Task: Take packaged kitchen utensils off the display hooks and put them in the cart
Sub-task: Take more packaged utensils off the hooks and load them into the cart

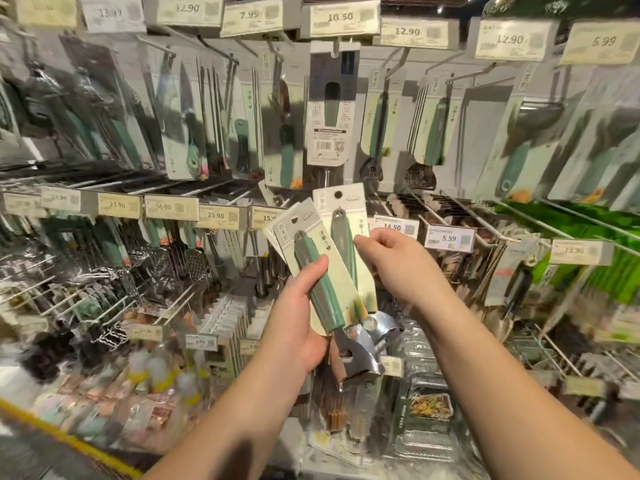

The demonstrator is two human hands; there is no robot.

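My left hand [297,320] grips a packaged utensil [322,292] with a green handle, a cream card and a shiny metal head at the bottom. Behind it, another card lies fanned out to the left. My right hand [391,268] pinches a second packaged green-handled utensil [346,233] by its right edge; it overlaps the first pack from behind. Both packs are off the hooks, held in front of the display. More green-handled packs [379,133] hang on the upper display hooks [464,77]. No cart is in view.
Rows of wire hooks with price tags [341,19] fill the wall. Bare hooks [460,216] jut out to the right of my hands. Graters [194,265] hang at the left. Lower shelves hold clear plastic boxes [426,410] and small goods. A yellow floor line [69,438] runs at bottom left.
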